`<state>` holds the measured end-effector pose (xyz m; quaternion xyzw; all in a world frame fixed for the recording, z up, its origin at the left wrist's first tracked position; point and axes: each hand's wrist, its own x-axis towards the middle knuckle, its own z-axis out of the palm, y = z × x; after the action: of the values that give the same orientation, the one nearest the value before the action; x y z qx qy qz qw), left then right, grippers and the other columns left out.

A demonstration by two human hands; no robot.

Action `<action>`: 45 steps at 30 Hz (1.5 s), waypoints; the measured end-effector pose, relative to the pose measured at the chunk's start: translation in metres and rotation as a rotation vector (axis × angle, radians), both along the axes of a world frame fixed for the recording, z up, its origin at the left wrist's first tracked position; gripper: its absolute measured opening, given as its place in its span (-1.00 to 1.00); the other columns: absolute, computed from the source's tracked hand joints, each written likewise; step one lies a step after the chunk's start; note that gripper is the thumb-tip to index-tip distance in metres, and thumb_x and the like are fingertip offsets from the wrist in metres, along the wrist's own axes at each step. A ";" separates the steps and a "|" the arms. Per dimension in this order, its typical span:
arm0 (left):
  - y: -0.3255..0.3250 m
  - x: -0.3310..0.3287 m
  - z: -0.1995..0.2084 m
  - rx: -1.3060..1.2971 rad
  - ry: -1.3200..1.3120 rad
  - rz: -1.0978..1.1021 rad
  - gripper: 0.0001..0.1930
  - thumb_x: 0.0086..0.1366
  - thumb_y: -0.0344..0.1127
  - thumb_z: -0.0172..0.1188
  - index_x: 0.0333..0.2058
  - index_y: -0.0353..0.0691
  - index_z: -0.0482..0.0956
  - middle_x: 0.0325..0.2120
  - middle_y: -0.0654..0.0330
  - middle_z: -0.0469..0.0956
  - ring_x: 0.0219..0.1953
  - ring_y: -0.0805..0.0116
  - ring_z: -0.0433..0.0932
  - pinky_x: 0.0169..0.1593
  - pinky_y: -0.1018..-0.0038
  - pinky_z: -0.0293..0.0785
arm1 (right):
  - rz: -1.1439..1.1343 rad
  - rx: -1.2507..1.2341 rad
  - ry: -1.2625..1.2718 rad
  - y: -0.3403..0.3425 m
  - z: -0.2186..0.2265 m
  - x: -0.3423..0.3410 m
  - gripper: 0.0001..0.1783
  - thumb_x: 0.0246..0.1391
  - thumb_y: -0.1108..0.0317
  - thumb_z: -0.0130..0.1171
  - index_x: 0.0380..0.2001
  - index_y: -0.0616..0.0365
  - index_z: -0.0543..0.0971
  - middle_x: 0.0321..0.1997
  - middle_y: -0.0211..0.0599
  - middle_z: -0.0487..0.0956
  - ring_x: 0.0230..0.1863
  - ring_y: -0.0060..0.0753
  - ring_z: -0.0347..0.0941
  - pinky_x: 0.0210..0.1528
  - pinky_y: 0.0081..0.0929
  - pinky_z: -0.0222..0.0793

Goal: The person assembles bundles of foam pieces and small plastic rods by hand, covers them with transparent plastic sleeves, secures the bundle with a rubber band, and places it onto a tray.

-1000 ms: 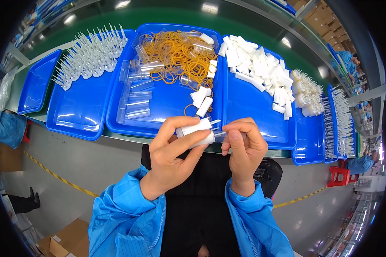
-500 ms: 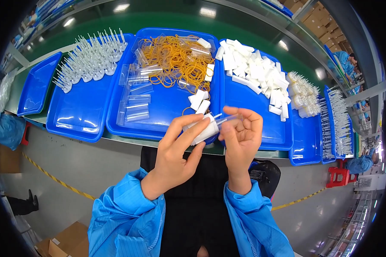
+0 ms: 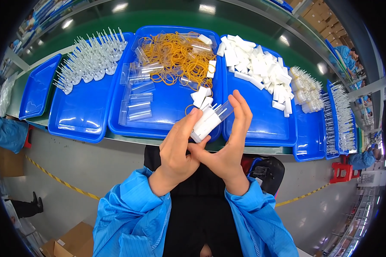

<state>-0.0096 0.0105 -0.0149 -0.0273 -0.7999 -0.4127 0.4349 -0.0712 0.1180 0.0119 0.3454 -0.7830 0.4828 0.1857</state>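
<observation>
Over the front edge of the middle tray, my left hand (image 3: 176, 150) grips a white block-shaped piece (image 3: 205, 124) between thumb and fingers. Thin white prongs stick out of its far end, into or alongside a clear plastic sleeve (image 3: 224, 110). My right hand (image 3: 230, 150) has its long fingers extended against the sleeve's far end. Its thumb reaches back to the near end of the white piece, close to my left thumb. How far the sleeve covers the piece is hard to see. A rubber band (image 3: 187, 108) shows just beyond my left fingertips.
The blue middle tray (image 3: 167, 122) holds tangled yellow rubber bands (image 3: 180, 58), clear sleeves (image 3: 139, 107) and a few white blocks (image 3: 200, 96). White blocks (image 3: 257, 64) pile in the right tray. Pronged white pieces (image 3: 90, 60) stand at left; bundled ones (image 3: 305, 90) at right.
My right hand has turned and opened out, its fingers moving to the sleeve's far end and its thumb to the piece's near end. The sleeve now lines up with the prongs.
</observation>
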 end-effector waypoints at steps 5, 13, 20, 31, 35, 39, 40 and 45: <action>-0.003 0.003 -0.001 0.002 0.005 -0.018 -0.28 0.07 -0.58 0.38 0.21 -0.44 0.26 0.00 -0.17 0.53 0.04 0.05 0.56 -0.11 0.36 0.63 | 0.009 -0.071 0.060 -0.004 -0.011 0.004 -0.10 -0.36 0.35 0.51 0.15 0.32 0.36 0.22 0.00 0.35 0.25 0.08 0.24 0.25 -0.10 0.16; -0.011 0.009 -0.001 0.186 -0.037 -0.076 -0.31 0.01 -0.57 0.41 0.15 -0.48 0.34 -0.01 -0.18 0.53 0.01 -0.06 0.58 0.00 0.29 0.58 | 0.122 -0.184 -0.080 -0.017 -0.019 0.007 -0.19 -0.24 0.30 0.47 0.14 0.30 0.41 0.24 -0.01 0.34 0.26 0.01 0.23 0.24 -0.16 0.17; -0.032 0.016 0.007 0.337 -0.032 -0.137 -0.39 0.08 -0.63 0.32 0.15 -0.44 0.36 0.03 -0.17 0.48 0.06 0.08 0.54 -0.09 0.40 0.66 | 0.258 -0.378 -0.280 -0.022 0.000 -0.012 -0.46 0.17 0.32 0.11 0.16 0.38 0.38 0.18 0.01 0.36 0.20 -0.17 0.29 0.24 -0.29 0.17; -0.066 0.032 0.009 0.517 0.021 0.007 -0.47 0.01 -0.60 0.42 0.02 -0.45 0.52 -0.03 -0.13 0.52 -0.03 0.16 0.59 -0.12 0.41 0.69 | 0.217 0.452 0.117 -0.086 0.025 -0.084 -0.80 0.00 0.44 0.20 -0.26 0.23 0.59 -0.23 -0.13 0.55 -0.13 -0.04 0.48 -0.09 -0.25 0.40; -0.066 0.034 0.011 0.488 0.041 0.007 -0.42 -0.01 -0.54 0.47 0.04 -0.45 0.50 -0.04 -0.10 0.53 -0.04 0.17 0.60 -0.13 0.40 0.70 | 0.174 0.582 0.132 -0.098 0.002 -0.090 -0.72 -0.09 0.46 0.27 -0.23 0.22 0.53 -0.26 -0.11 0.56 -0.17 -0.05 0.51 -0.13 -0.20 0.42; -0.073 0.039 0.012 0.380 0.027 0.077 -0.41 -0.02 -0.49 0.49 0.02 -0.43 0.51 -0.05 -0.13 0.55 -0.05 0.14 0.60 -0.13 0.38 0.70 | 0.135 0.660 0.037 -0.096 0.009 -0.083 -0.60 -0.17 0.49 0.34 -0.19 0.22 0.47 -0.25 -0.09 0.57 -0.15 -0.02 0.51 -0.11 -0.18 0.43; -0.073 0.037 0.011 0.331 0.038 0.099 -0.42 -0.03 -0.48 0.50 0.01 -0.42 0.51 -0.05 -0.14 0.55 -0.05 0.13 0.61 -0.14 0.38 0.70 | 0.100 0.719 0.048 -0.093 0.013 -0.081 -0.63 -0.18 0.49 0.33 -0.23 0.23 0.47 -0.21 -0.06 0.56 -0.08 0.02 0.49 -0.07 -0.16 0.42; -0.071 0.034 0.012 0.254 0.053 0.120 -0.46 -0.05 -0.47 0.51 -0.05 -0.41 0.54 -0.07 -0.13 0.57 -0.06 0.12 0.62 -0.18 0.40 0.69 | 0.135 0.751 0.139 -0.081 0.009 -0.085 -0.68 -0.20 0.51 0.33 -0.28 0.20 0.55 -0.24 -0.11 0.57 -0.09 -0.05 0.49 -0.09 -0.24 0.42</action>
<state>0.0245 -0.0601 -0.0029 0.0650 -0.7296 -0.4832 0.4795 -0.1565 0.0373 0.0209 0.4721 -0.8663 0.1488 0.0667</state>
